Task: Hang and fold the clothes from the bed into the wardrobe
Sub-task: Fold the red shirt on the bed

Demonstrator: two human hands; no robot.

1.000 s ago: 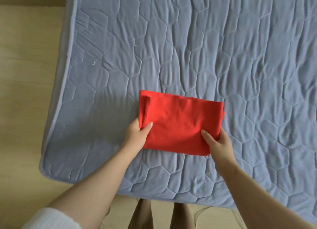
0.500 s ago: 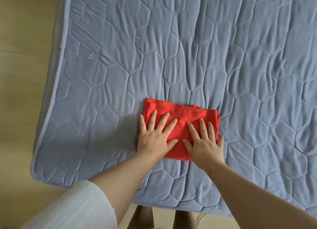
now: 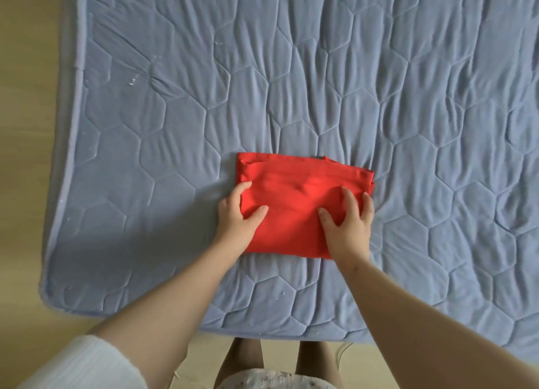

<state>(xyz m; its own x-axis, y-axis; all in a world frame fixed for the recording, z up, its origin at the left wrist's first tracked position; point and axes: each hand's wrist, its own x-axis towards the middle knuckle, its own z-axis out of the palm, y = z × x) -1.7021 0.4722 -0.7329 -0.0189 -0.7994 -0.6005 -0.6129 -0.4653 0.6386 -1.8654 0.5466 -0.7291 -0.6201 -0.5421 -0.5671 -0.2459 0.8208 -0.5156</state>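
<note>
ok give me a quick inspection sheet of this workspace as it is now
surface: quilted blue-grey bed cover, wrinkled
job's things: one folded red garment lying flat near the bed's near edge; no wardrobe or hangers in view
clutter: small white flecks on the cover
grippers: left hand grips the garment's left edge; right hand grips its right side, fingers curled
cables: thin pale line on the floor by the bed, cannot tell what it is
surroundings: wood floor

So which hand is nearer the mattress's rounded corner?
Left. The left hand grips the left edge of the folded red garment, toward the mattress corner; the right hand rests on its right half, farther off.
</note>
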